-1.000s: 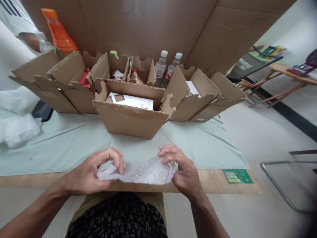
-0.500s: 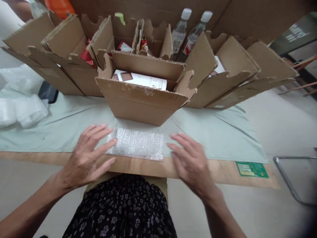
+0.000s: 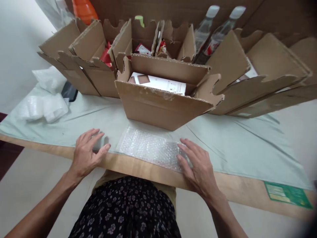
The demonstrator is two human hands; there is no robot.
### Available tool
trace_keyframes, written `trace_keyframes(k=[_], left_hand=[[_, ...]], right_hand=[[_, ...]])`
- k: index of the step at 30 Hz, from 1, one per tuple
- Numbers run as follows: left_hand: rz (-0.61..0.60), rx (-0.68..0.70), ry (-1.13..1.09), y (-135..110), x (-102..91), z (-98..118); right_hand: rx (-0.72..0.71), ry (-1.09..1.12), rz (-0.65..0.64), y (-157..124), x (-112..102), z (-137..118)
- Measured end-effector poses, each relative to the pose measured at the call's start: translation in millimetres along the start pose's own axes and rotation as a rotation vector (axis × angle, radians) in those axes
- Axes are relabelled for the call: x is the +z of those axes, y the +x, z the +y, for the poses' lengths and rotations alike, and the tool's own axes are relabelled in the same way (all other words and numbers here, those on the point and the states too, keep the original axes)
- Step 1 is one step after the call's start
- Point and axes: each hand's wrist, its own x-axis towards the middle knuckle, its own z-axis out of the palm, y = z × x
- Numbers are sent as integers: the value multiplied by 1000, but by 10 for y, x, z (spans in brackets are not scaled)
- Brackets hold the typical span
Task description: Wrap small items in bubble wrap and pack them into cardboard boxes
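Your bubble wrap (image 3: 148, 150) lies flat at the near edge of the surface (image 3: 242, 189), half on the pale green cloth (image 3: 235, 145) and just in front of the open box (image 3: 160, 107). Your right hand (image 3: 198, 167) is spread flat with its fingers resting on the wrap's right end, grasping nothing. Your left hand (image 3: 88, 152) is also released, palm down on the cloth just left of the wrap (near it, not touching). A white carton (image 3: 158, 84) sits inside the box. More open boxes stand behind it, with two bottles (image 3: 210, 31) beyond. Clear plastic bags (image 3: 46, 107) lie far left.
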Motion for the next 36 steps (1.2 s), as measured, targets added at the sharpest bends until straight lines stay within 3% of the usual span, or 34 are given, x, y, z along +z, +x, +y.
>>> trace_keyframes(k=[4, 7, 11, 13, 15, 17, 19, 22, 24, 28, 30, 33, 36], left_hand=[[4, 14, -19, 125, 312, 385], [-45, 41, -116, 155, 386, 538], [-112, -6, -309, 132, 208, 620], [-118, 68, -364, 190, 165, 727], [-114, 228, -399, 321, 238, 931], [-151, 391, -429, 499, 406, 1217], [-178, 489, -433, 659, 590, 1517], [-145, 550, -435, 708, 716, 1784], [-229, 633, -503, 567, 661, 1766], [-685, 804, -654, 40, 463, 1487], [-776, 814, -699, -213, 456, 1414], [-621, 669, -728, -409, 556, 1487], [-437, 364, -706, -351, 634, 1656]], right_hand=[[94, -103, -76, 165, 100, 17], [104, -14, -107, 112, 83, -52], [226, 282, -111, -253, -173, -361], [341, 457, -125, -510, -289, -549], [497, 629, -115, -773, -327, -709], [719, 801, -55, -1008, -283, -831], [948, 937, 83, -1188, -189, -923], [1136, 1054, 293, -1360, -33, -1023], [1150, 1104, 363, -1432, 40, -1067], [1163, 1202, 415, -1474, 57, -1110], [1178, 1289, 392, -1431, 2, -1108], [1132, 1389, 338, -1339, -117, -1077], [951, 1361, 375, -1296, -234, -1021]])
